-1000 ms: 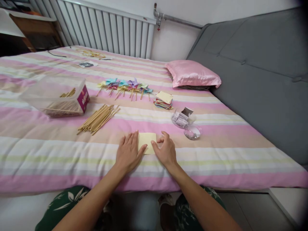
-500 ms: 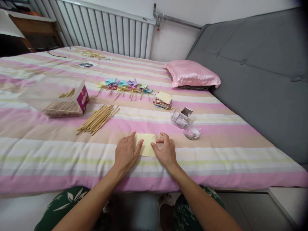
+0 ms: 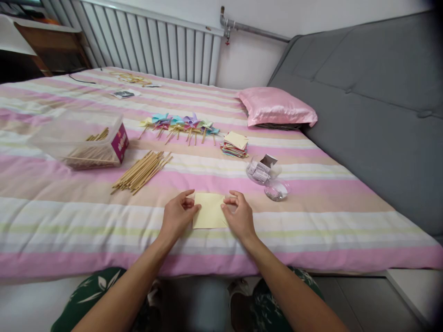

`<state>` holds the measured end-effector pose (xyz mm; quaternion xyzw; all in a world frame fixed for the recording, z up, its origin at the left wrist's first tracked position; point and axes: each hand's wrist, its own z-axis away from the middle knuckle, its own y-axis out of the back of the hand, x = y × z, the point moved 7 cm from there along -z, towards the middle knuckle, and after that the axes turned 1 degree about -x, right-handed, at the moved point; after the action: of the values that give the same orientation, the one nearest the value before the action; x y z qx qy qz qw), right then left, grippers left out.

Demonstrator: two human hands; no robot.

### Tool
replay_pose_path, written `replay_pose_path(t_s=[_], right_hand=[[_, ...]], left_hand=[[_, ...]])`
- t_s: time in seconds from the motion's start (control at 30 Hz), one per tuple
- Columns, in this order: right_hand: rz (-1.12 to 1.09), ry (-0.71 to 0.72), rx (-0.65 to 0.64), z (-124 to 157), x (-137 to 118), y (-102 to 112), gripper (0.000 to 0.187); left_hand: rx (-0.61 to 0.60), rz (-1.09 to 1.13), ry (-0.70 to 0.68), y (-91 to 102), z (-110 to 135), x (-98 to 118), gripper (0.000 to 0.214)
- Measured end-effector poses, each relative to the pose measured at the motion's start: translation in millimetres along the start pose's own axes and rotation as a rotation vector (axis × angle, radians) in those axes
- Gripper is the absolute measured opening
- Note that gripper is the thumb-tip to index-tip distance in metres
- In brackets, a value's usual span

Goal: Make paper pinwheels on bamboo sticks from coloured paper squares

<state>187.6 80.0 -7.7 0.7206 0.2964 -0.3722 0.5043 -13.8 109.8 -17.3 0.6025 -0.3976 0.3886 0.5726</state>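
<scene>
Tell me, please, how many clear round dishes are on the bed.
2: one dish holding packaging lies beyond the right hand; the other dish sits nearer and slightly further right.

The bed (image 3: 311, 221) and the pale yellow paper (image 3: 209, 212) are lit by soft, even, moderately bright light. Gentle highlights are caught on the pink satin pillow (image 3: 277, 106). Beneath the bed's near edge, shadow is gathered. The upper right corner is blackened, the radiator (image 3: 148, 37) is slanted by wide-angle distortion, and the distant pinwheels (image 3: 190, 121) are slightly blurred.
</scene>
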Motion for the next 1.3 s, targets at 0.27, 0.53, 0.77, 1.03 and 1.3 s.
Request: replay_pose_path(t_s=[0.27, 0.53, 0.77, 1.03, 1.3], right_hand=[[-0.056, -0.002, 0.059, 1, 1, 3, 0.039], [-0.115, -0.055, 0.031, 0, 7, 0, 0.041], [-0.089, -0.079, -0.026, 0, 6, -4, 0.044], [-0.104, -0.064, 0.02, 0, 7, -1, 0.045], [-0.058, -0.105, 0.041, -5, 13, 0, 0.044]], left_hand=[[-0.039, 0.356, 0.126, -4.1, 5, 4, 0.053], [-0.015, 0.506, 0.162, 0.7, 5, 14, 0.064], [-0.133, 0.401, 0.26, -13.1, 12, 10, 0.073], [-0.316, 0.316, 0.266, -21.8, 21, 15, 0.082], [-0.354, 0.056, 0.242, -17.1, 25, 12, 0.071]])
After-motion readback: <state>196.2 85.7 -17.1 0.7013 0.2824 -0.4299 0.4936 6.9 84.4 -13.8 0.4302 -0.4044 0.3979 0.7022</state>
